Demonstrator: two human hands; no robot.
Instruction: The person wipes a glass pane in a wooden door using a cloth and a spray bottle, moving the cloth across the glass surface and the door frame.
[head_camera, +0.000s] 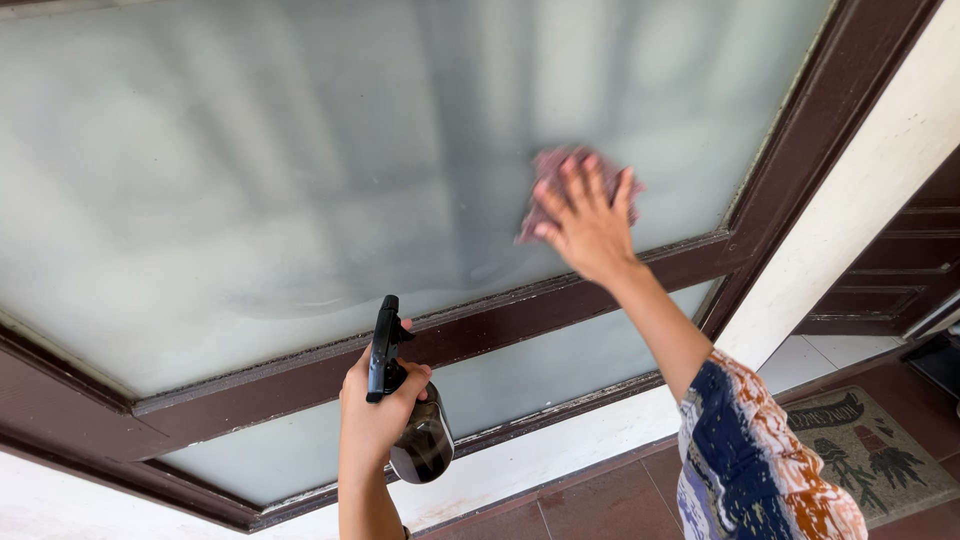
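A pinkish cleaning cloth (560, 190) is pressed flat against the frosted glass pane (260, 170) by the right hand (585, 222), whose fingers are spread wide over it; the cloth and hand are blurred. The cloth lies near the lower right part of the pane, just above the dark brown wooden frame (560, 300). A dark spray bottle (415, 425) is gripped by the left hand (375, 405), the fingers closed around its neck below the black trigger head (384, 345), in front of the frame's lower bar. A patterned sleeve (750, 460) covers the right upper arm. A doormat (870, 450) lies on the tiled floor (600, 505) at the lower right.
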